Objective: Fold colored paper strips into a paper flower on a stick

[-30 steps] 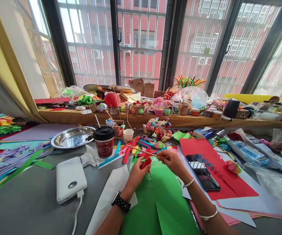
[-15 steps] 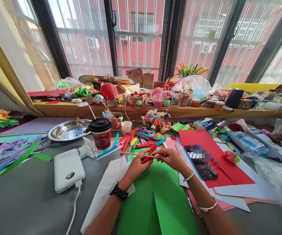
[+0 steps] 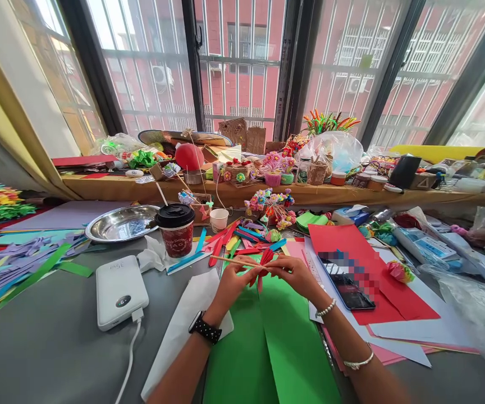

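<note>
Both of my hands meet over the green paper. My left hand, with a dark watch on its wrist, is closed around a thin wooden stick that points out to the left. Red paper strips, folded or bunched, stick up and down between the fingertips of both hands. My right hand, wearing a beaded bracelet, pinches the strips close to the stick's right end. Fingers partly hide that end and the middle of the strips.
Left of my hands stand a white power bank with a cable and a lidded drink cup. A metal dish lies behind. To the right, a phone rests on red paper. Cut strips and craft flowers fill the back.
The red strips have turned from lying bunched in my left hand to standing more upright. My fingertips have come closer together around them. The view has shifted slightly.
</note>
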`<state>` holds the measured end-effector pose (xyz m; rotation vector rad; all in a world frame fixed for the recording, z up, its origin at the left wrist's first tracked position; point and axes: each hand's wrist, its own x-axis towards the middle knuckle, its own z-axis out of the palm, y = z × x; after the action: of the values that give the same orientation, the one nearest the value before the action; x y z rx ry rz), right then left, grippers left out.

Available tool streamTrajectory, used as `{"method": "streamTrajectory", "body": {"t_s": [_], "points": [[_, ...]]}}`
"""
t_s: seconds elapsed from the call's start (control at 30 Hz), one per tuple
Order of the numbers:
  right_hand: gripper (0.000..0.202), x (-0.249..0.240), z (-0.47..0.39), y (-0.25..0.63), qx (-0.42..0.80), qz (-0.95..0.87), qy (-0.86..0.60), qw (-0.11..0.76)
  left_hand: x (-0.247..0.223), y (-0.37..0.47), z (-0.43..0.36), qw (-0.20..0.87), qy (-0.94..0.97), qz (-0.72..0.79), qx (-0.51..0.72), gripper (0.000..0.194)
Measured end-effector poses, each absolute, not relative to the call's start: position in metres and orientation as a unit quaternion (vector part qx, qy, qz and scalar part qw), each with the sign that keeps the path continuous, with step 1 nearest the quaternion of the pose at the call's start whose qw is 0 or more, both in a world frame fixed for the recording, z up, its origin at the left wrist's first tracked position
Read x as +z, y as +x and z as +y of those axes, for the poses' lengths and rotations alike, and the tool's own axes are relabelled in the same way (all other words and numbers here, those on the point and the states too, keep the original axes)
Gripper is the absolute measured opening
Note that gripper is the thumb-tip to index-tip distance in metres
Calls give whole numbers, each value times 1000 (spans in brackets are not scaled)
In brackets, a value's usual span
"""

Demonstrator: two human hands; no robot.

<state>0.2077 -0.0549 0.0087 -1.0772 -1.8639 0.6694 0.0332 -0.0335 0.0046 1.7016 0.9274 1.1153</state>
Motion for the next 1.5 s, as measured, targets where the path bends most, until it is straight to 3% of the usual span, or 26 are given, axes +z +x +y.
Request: {"method": "streamTrajectory", "body": {"t_s": [0.5, 1.27, 1.5], "points": [[23, 7, -54, 206, 292, -745, -426, 424, 1, 35, -31, 408, 744, 355, 393, 24], [19, -2, -60, 187, 179, -729, -444, 489, 3, 38, -35, 539, 620, 362, 440, 22], [28, -1, -57, 188, 254, -705, -465, 471, -4, 36, -29, 470, 664, 354, 462, 21]]}}
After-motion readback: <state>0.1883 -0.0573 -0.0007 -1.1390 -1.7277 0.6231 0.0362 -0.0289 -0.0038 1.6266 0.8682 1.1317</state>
